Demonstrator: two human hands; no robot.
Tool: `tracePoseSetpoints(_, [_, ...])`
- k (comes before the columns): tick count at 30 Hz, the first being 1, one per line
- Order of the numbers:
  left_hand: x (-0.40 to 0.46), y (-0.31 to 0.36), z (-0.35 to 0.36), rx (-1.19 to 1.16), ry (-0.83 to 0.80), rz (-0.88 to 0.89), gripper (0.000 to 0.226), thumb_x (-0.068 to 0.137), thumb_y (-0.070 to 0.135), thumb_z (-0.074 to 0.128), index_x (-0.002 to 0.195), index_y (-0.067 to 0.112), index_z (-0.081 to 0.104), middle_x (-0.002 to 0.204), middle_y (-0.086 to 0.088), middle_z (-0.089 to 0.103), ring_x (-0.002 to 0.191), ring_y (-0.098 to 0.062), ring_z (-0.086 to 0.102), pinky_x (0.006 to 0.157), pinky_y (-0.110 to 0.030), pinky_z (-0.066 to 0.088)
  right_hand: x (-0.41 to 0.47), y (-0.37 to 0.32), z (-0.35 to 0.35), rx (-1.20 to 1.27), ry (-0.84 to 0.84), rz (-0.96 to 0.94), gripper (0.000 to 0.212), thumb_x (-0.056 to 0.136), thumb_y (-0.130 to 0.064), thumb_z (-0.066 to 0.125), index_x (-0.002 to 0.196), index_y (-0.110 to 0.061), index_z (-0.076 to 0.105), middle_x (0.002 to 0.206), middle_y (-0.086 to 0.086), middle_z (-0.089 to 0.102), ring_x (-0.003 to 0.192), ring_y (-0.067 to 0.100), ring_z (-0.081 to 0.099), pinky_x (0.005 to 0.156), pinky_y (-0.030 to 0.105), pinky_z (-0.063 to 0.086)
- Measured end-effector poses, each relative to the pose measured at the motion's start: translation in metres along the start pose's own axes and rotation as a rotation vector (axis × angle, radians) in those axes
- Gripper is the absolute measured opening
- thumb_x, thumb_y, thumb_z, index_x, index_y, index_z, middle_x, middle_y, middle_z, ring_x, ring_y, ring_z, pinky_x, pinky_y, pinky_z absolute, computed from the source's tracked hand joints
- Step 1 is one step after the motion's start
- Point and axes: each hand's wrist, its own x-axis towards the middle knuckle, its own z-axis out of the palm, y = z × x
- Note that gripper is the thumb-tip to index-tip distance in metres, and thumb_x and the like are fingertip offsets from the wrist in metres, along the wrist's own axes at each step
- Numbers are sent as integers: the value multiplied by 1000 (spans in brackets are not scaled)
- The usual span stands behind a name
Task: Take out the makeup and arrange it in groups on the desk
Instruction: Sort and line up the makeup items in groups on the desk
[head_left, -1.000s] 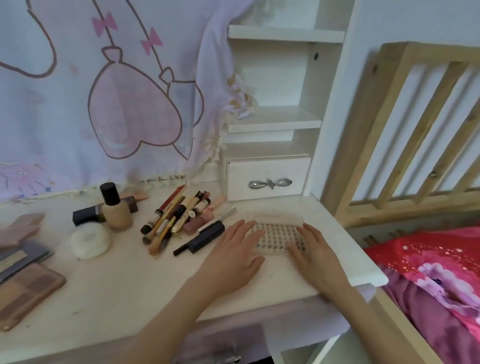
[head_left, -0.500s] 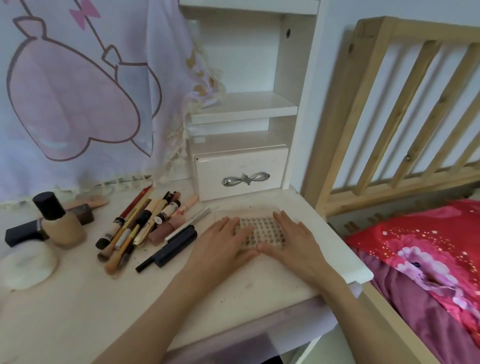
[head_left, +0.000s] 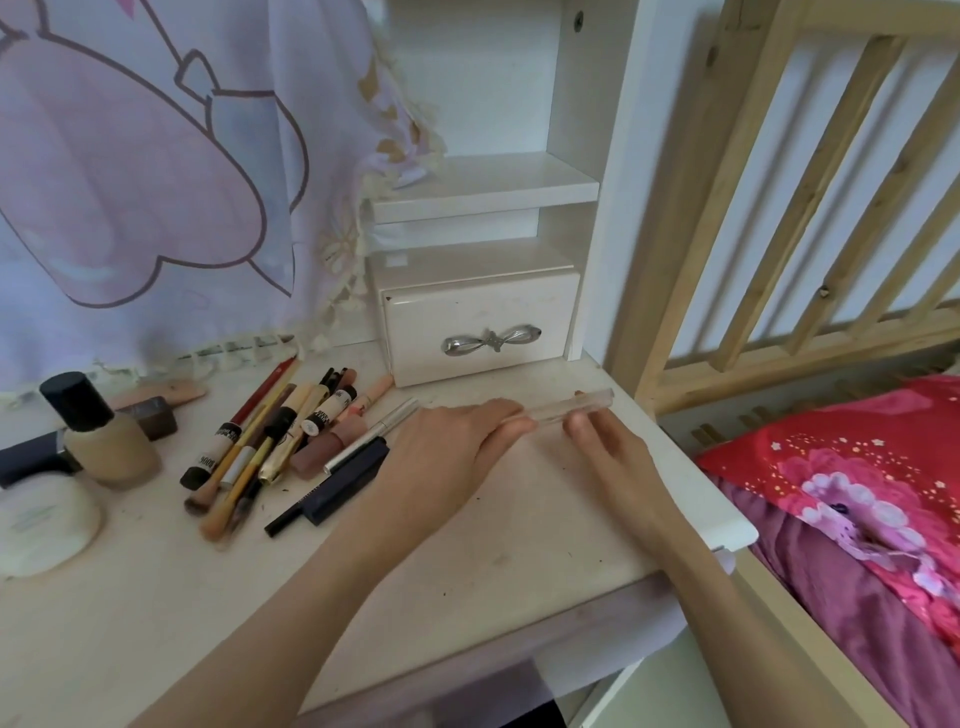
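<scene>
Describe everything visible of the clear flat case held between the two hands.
The clear case looks like transparent plastic: thin, flat and rectangular. It is seen nearly edge-on, as a narrow glassy strip, so its contents cannot be made out. It is held near the desk's back right corner, in front of the small white drawer. The left hand grips its left end and the right hand its right end.

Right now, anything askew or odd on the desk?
Yes. The clear case is tipped up on edge between the left hand and right hand, not flat. The brushes and pencils lie in a loose crisscrossed heap.
</scene>
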Motion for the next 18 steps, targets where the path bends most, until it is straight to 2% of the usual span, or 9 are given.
tracePoseSetpoints(1, [3, 4, -1, -55, 13, -40, 56, 90, 57, 28, 92, 17, 67, 60, 1, 64, 51, -20, 59, 49, -31, 46, 0, -2, 0, 9, 3, -23, 31, 93, -43, 42, 115, -25, 55, 106, -20, 59, 106, 1, 52, 78, -3, 33])
tracePoseSetpoints(4, [9, 12, -1, -112, 90, -60, 45, 90, 47, 34, 87, 16, 66, 58, 0, 61, 53, -20, 56, 53, -33, 44, -3, -9, 4, 135, 13, -85, 48, 86, -53, 39, 129, -33, 46, 117, -23, 58, 111, -9, 51, 86, 1, 36])
tracePoseSetpoints(7, [7, 17, 0, -132, 118, -89, 40, 91, 44, 36, 86, 17, 65, 59, 7, 57, 59, -15, 55, 54, -25, 41, -1, -9, 13, 309, 15, -100, 58, 85, -57, 44, 138, -37, 37, 124, -22, 58, 113, -8, 53, 94, 10, 42])
tracePoseSetpoints(9, [3, 18, -1, -180, 94, -124, 35, 92, 43, 41, 90, 17, 65, 61, 13, 51, 65, -11, 53, 56, -20, 38, 2, -8, 20, 381, 31, -88, 62, 86, -60, 43, 142, -36, 31, 128, -15, 57, 115, -1, 55, 100, 24, 43])
tracePoseSetpoints(11, [0, 17, -4, -236, 29, -148, 27, 93, 36, 46, 96, 17, 65, 67, 13, 55, 68, -10, 54, 60, -16, 37, 3, -7, 26, 414, 66, -92, 66, 86, -64, 46, 143, -34, 29, 127, -8, 59, 115, 6, 57, 100, 32, 44])
tracePoseSetpoints(14, [-3, 13, -7, -262, -71, -126, 27, 94, 33, 46, 108, 18, 63, 83, 5, 67, 78, -10, 55, 68, -11, 37, 5, -4, 29, 410, 57, -88, 70, 80, -67, 47, 141, -37, 30, 119, -3, 64, 112, 13, 59, 101, 39, 43])
tracePoseSetpoints(16, [-4, 13, -8, -277, -106, -105, 31, 94, 35, 44, 114, 19, 61, 94, 4, 69, 85, -9, 56, 71, -10, 37, 3, -1, 27, 412, 53, -77, 69, 78, -69, 50, 139, -44, 31, 120, -4, 63, 113, 12, 58, 104, 41, 40])
tracePoseSetpoints(18, [-4, 16, -7, -293, -128, -90, 32, 95, 34, 42, 116, 17, 60, 97, 6, 68, 87, -8, 56, 72, -11, 37, 2, 2, 25, 432, 68, -70, 73, 76, -68, 53, 140, -42, 31, 122, -5, 62, 114, 11, 58, 105, 43, 38])
